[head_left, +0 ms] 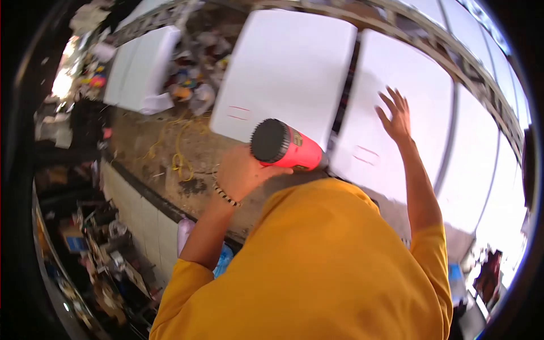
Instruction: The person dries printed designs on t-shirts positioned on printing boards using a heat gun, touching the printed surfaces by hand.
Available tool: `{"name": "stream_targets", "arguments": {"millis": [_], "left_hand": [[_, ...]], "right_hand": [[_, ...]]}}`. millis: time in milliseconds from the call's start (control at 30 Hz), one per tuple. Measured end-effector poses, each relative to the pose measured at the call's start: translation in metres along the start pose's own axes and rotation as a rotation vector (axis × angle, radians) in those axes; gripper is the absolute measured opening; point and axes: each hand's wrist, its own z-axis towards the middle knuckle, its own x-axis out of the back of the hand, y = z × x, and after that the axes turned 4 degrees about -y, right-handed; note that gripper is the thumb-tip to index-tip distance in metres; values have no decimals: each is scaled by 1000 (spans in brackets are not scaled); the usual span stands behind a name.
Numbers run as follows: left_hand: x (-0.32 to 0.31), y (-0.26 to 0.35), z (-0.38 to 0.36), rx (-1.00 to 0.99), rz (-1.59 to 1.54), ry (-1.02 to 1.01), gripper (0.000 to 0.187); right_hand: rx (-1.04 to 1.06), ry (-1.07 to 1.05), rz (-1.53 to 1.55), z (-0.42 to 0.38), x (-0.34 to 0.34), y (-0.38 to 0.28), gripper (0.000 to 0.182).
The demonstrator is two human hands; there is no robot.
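My left hand, with a beaded bracelet at the wrist, is closed around a red heat gun. Its ridged black rear end points back toward the left, and its narrow dark nozzle points right. Part of my grip is hidden behind the tool. My right hand is open with fingers spread, over a white panel that bears two short red lines. Left of that one lies another white panel with similar red lines, just beyond the heat gun. A narrow dark gap separates the two panels.
A smaller white panel stands at the far left, near a heap of scraps. Yellow cord lies on the stained brown surface. More white panels continue right. Cluttered tools and parts fill the lower left.
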Motion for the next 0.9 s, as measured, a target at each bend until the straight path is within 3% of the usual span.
{"name": "stream_targets", "arguments": {"millis": [67, 133, 267, 500, 700, 800, 900], "left_hand": [[-19, 42, 16, 23, -35, 4, 53], [-39, 67, 38, -94, 61, 42, 51], [-74, 108, 82, -215, 207, -12, 52], [-105, 137, 119, -334, 221, -55, 58], [-101, 140, 126, -358, 264, -82, 58], [-102, 138, 126, -319, 243, 26, 56], [-86, 134, 132, -385, 253, -32, 55]], "right_hand": [[-76, -64, -134, -23, 5, 34, 58], [-124, -182, -274, -47, 4, 56, 61], [-90, -111, -222, -65, 6, 70, 63], [-134, -130, -191, -64, 13, 63, 63], [-140, -132, -153, -64, 13, 61, 61], [-148, -136, -153, -65, 11, 61, 61], [-162, -163, -180, -63, 13, 62, 61]]}}
